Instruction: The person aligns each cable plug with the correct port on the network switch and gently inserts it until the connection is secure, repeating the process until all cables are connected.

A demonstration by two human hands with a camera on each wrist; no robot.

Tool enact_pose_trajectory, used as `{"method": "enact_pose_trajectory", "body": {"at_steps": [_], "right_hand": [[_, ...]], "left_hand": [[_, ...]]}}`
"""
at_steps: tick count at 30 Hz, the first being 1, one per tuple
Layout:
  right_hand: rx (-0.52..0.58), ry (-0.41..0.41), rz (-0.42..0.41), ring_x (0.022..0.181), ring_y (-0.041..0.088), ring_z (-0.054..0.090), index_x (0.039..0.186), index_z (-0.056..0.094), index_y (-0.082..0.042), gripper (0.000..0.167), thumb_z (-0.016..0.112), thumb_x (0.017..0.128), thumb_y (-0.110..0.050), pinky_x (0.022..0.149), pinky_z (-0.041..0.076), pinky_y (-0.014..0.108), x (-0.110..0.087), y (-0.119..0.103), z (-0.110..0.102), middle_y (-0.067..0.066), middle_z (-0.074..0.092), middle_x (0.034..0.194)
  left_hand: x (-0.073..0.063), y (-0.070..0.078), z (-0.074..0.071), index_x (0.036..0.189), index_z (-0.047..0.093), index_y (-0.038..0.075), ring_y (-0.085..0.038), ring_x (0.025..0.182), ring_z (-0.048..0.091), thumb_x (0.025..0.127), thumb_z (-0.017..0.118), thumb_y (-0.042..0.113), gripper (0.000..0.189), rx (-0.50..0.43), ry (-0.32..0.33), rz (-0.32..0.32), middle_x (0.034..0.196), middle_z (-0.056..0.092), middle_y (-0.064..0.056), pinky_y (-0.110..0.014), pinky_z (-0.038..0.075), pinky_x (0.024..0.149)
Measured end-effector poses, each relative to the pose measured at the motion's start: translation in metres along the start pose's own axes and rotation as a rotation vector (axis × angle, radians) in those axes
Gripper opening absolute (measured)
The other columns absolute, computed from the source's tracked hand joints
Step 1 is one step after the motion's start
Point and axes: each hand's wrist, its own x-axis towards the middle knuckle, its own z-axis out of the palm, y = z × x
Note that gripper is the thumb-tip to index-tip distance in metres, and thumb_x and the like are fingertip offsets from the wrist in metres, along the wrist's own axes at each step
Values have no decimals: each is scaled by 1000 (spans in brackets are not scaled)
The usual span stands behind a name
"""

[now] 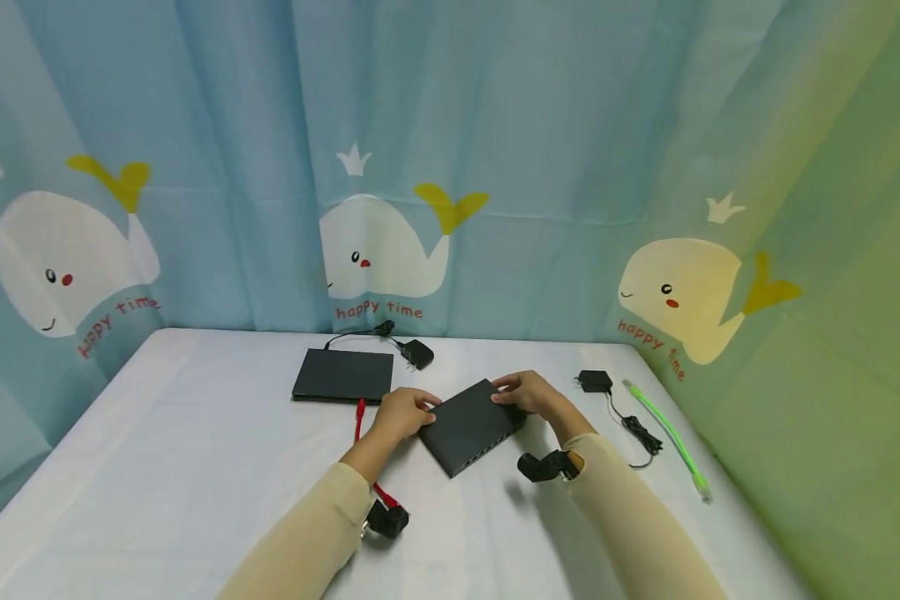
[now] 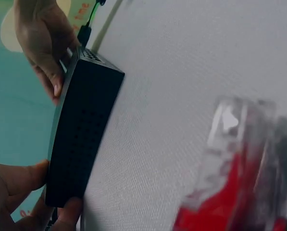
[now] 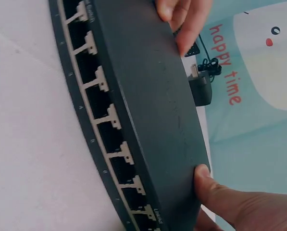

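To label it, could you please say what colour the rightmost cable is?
The cable is green, shown best in the head view.

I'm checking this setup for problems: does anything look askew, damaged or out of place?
No spill or damage shows. The black switch is askew to the black box, but the left hand and right hand hold it. Slightly odd: the red cable runs under the left forearm, where it might snag.
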Motion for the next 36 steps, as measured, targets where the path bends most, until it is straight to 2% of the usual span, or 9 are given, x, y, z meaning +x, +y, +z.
{"method": "enact_pose_trajectory", "body": {"at_steps": [2, 6, 9, 13, 16, 20, 22, 28, 36], "right_hand": [[6, -3, 0, 123, 39, 56, 134, 59, 0, 44, 68, 95, -18, 97, 51, 46, 0, 1, 1, 25, 57, 135], [9, -25, 12, 118, 39, 60, 135, 59, -1, 45, 68, 95, -18, 90, 55, 46, 0, -1, 0, 26, 56, 136], [12, -39, 28, 119, 39, 60, 137, 58, -3, 46, 67, 95, -19, 89, 55, 46, -1, -2, -2, 25, 55, 138], [21, -42, 39, 119, 39, 59, 137, 57, -2, 46, 67, 95, -19, 89, 55, 46, -1, -1, -4, 25, 55, 138], [41, -43, 41, 119, 39, 59, 137, 57, -2, 46, 67, 95, -20, 90, 54, 46, 0, 0, -5, 24, 55, 138], [59, -44, 45, 121, 39, 58, 137, 58, -3, 46, 67, 95, -20, 90, 54, 45, 1, 1, -3, 24, 55, 138], [61, -42, 46, 120, 39, 58, 137, 58, -2, 46, 68, 95, -20, 89, 54, 46, 1, 2, -2, 24, 55, 138], [78, -15, 59, 118, 39, 60, 135, 59, -2, 46, 69, 94, -19, 88, 54, 45, 1, 3, -1, 24, 56, 137], [111, 53, 66, 115, 37, 60, 135, 59, -1, 46, 69, 94, -20, 86, 55, 43, -6, 9, 3, 26, 57, 135]], "left_hand": [[-2, -1, -2, 110, 76, 15, -25, 94, 63, 88, 74, 13, 23, -4, 10, 1, 98, 72, -5, -28, 51, 66], [-17, -4, -3, 115, 72, 8, -26, 93, 66, 86, 75, 14, 29, -98, 75, -27, 103, 71, -12, -34, 54, 74], [-31, -4, -1, 125, 64, 2, -22, 81, 69, 86, 75, 16, 43, -227, 94, -92, 112, 66, -18, -31, 56, 70], [-45, 0, 8, 136, 51, -3, -16, 65, 69, 88, 73, 19, 58, -353, 71, -147, 115, 63, -20, -24, 57, 59], [-50, 3, 18, 135, 51, -2, -16, 70, 69, 85, 76, 20, 60, -308, 131, -150, 110, 66, -17, -26, 56, 63], [-54, 4, 27, 127, 58, 1, -27, 89, 67, 80, 80, 21, 56, -180, 249, -151, 104, 70, -16, -40, 54, 74], [-54, 4, 29, 126, 59, 2, -32, 95, 66, 78, 81, 21, 56, -153, 274, -145, 103, 71, -16, -45, 54, 77], [-48, 2, 29, 125, 61, -1, -31, 93, 67, 78, 82, 16, 54, -163, 295, -107, 98, 72, -17, -46, 55, 78], [-35, 0, 20, 128, 62, -2, -33, 100, 66, 78, 81, 10, 55, -210, 252, -115, 106, 71, -20, -44, 55, 83]]}}
